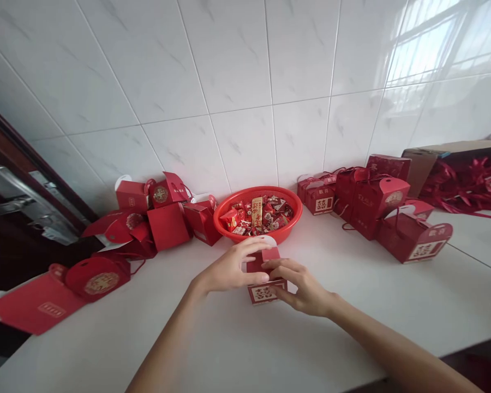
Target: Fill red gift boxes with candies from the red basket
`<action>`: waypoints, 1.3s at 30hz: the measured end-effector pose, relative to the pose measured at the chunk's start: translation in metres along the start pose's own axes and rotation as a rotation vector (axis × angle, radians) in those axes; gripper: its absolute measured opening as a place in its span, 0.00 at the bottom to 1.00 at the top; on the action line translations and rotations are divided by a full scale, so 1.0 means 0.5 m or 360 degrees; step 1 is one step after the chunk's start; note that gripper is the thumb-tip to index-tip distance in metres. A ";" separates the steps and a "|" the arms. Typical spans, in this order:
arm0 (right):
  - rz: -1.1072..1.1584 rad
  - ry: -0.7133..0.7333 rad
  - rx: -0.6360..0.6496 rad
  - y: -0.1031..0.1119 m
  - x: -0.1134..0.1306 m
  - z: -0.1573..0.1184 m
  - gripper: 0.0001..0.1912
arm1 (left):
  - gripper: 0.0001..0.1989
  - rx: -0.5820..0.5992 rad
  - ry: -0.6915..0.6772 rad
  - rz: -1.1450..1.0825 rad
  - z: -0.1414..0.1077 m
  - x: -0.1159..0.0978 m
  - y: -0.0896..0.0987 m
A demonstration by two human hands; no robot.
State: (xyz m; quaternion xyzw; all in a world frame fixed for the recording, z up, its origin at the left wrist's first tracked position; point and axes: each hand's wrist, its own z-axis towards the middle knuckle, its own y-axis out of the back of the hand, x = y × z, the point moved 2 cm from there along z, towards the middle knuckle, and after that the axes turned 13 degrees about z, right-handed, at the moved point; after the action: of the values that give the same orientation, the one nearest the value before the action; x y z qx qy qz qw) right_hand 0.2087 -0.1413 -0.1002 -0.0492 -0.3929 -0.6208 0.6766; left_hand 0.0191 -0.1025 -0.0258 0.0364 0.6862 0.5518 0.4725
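Observation:
A small red gift box (265, 295) stands on the white table in front of me, with a gold double-happiness panel on its front. Its top flaps are partly up, one showing a white inner side. My left hand (231, 267) is curved over the box's left side, fingers stretched and thumb apart near the front top edge. From the right, my right hand (300, 286) has its fingers on the top flap and its thumb by the front panel, gripping the box. The fingers cover part of the box top.
Just behind the box, a red plastic basket (257, 191) holds wrapped sweets (235, 215). Several red boxes (169, 226) lie piled at left; more boxes (362, 202) with cord handles stand at right. A carton (419, 172) of red ribbons (468, 183) sits far right. A tiled wall (241, 142) borders the table (229, 349).

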 end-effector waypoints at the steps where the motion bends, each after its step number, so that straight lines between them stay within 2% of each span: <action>1: 0.0017 0.0004 0.0003 0.000 -0.002 0.000 0.08 | 0.29 -0.0055 0.0001 0.0031 -0.007 0.004 -0.006; 8: 0.0091 0.0084 0.0026 -0.004 -0.004 0.002 0.08 | 0.21 -0.0441 0.0018 0.0150 -0.046 0.048 -0.079; 12: 0.0143 0.0051 -0.0025 -0.005 -0.004 0.004 0.06 | 0.25 -0.0609 -0.0060 0.0159 -0.053 0.055 -0.112; 14: 0.0158 -0.0002 -0.0057 -0.005 -0.005 0.003 0.06 | 0.28 -0.0642 -0.0118 0.0150 -0.059 0.054 -0.121; 16: 0.0169 -0.0067 -0.0090 -0.002 -0.006 0.002 0.09 | 0.27 -0.0716 -0.0153 0.0154 -0.067 0.053 -0.126; 19: 0.0187 -0.0172 -0.0158 0.002 -0.009 0.000 0.13 | 0.24 -0.0953 -0.0070 0.0236 -0.076 0.052 -0.129; 21: 0.0180 -0.0220 -0.0220 0.004 -0.009 -0.001 0.13 | 0.28 -0.1075 0.0035 0.0280 -0.077 0.052 -0.131; 25: 0.0108 -0.0254 -0.0361 0.004 -0.009 -0.004 0.08 | 0.34 -0.1028 0.0181 0.0185 -0.071 0.053 -0.137; 30: -0.0029 -0.0266 -0.0550 0.008 -0.011 -0.003 0.13 | 0.27 -0.1050 0.0203 0.0127 -0.065 0.052 -0.139; 34: -0.0068 -0.0299 -0.0493 0.011 -0.015 -0.002 0.14 | 0.16 -0.1033 0.0161 0.0200 -0.061 0.049 -0.140; 39: -0.0043 -0.0301 -0.0371 0.007 -0.019 -0.002 0.13 | 0.14 -0.1050 0.0156 0.0214 -0.059 0.048 -0.149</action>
State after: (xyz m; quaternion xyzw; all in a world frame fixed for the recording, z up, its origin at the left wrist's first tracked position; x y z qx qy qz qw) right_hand 0.2129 -0.1333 -0.1049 -0.1806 -0.3807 -0.6639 0.6178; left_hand 0.0205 -0.1389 -0.1011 -0.0998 0.4887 0.7752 0.3877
